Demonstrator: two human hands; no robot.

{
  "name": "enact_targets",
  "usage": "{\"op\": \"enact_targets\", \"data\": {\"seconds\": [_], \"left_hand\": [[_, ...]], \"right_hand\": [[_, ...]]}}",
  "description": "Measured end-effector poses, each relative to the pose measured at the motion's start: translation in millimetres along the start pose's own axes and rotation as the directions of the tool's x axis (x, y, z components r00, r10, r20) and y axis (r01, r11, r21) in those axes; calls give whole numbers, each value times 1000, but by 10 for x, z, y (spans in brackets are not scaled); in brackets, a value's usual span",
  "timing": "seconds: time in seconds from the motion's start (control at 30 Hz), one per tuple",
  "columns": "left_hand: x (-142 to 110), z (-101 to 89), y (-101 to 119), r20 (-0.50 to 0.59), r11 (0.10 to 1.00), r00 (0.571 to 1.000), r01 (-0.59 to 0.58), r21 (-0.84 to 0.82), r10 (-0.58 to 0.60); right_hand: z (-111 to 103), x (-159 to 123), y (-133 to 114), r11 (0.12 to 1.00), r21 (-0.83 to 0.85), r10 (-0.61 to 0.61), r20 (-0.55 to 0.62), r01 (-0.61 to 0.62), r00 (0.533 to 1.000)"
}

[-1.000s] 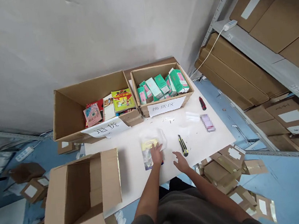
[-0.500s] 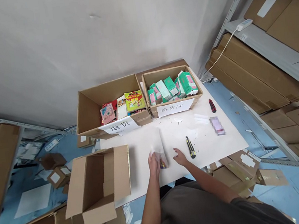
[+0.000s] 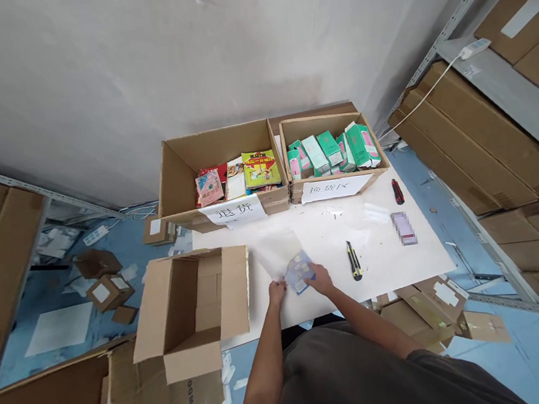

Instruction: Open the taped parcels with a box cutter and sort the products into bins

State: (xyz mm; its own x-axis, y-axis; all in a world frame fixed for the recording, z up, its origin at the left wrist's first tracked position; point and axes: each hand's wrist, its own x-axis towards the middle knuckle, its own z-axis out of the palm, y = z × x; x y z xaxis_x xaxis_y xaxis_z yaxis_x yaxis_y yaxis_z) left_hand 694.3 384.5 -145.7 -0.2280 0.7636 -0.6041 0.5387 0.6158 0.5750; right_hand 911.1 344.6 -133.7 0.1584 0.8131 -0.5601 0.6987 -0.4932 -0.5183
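A clear plastic bag (image 3: 276,252) lies tilted over the white tabletop. In its near end shows a flat blue printed item, perhaps a booklet (image 3: 299,273), blurred through the film. My left hand (image 3: 277,292) is closed, pinching the bag's lower left edge. On the opposite side my right hand (image 3: 320,280) grips the right edge of the blue booklet, thumb toward me and fingers beyond. To the right of that hand lies a black-and-yellow utility knife (image 3: 354,262).
Behind stand a carton of books (image 3: 187,221) and a carton of green boxes (image 3: 297,188), both with paper signs. An open carton (image 3: 177,347) is at the left. A red knife (image 3: 398,191) and a pixelated phone-like object (image 3: 405,228) lie right. Loaded shelves (image 3: 462,47) flank the table.
My right hand has come from free air onto the item and grips its right edge. The item has turned, now showing a blue face. The whole view has shifted slightly.
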Motion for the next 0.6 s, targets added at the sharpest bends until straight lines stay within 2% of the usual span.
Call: {"op": "enact_targets", "data": {"seconds": [0.07, 0.13, 0.2, 0.23, 0.3, 0.33, 0.4, 0.47, 0.53, 0.6], "left_hand": [[77, 11, 119, 6, 1000, 1000, -28, -10, 28], [130, 7, 271, -89, 997, 993, -74, 0, 74], [154, 15, 441, -208, 974, 952, -213, 72, 224], [160, 32, 525, -220, 941, 917, -312, 130, 334], [179, 94, 664, -110, 849, 851, -484, 212, 513], [198, 133, 709, -18, 827, 843, -522, 207, 537], [256, 205, 738, 97, 866, 874, -486, 120, 477], [329, 240, 682, 95, 934, 933, -336, -120, 347], [388, 210, 555, 56, 904, 975, -176, -389, 214], [401, 111, 375, 26, 835, 994, -76, -544, 108]], "right_hand": [[2, -28, -11, 990, -132, 31, -65, -40, 997], [-7, -57, -17, 976, -206, 44, -140, -73, 989], [-9, -72, -47, 971, -235, 6, -182, -50, 983], [-2, -71, -75, 970, -243, -27, -186, -19, 982], [32, -55, -147, 965, -259, -95, -171, 48, 981], [58, -43, -186, 962, -266, -114, -156, 69, 981], [118, -20, -257, 958, -278, -111, -124, 73, 986], [178, 0, -311, 959, -280, -73, -98, 43, 993], [232, 20, -357, 964, -266, -27, -77, 6, 997], [280, 48, -408, 967, -253, 12, -84, -33, 996]]}}
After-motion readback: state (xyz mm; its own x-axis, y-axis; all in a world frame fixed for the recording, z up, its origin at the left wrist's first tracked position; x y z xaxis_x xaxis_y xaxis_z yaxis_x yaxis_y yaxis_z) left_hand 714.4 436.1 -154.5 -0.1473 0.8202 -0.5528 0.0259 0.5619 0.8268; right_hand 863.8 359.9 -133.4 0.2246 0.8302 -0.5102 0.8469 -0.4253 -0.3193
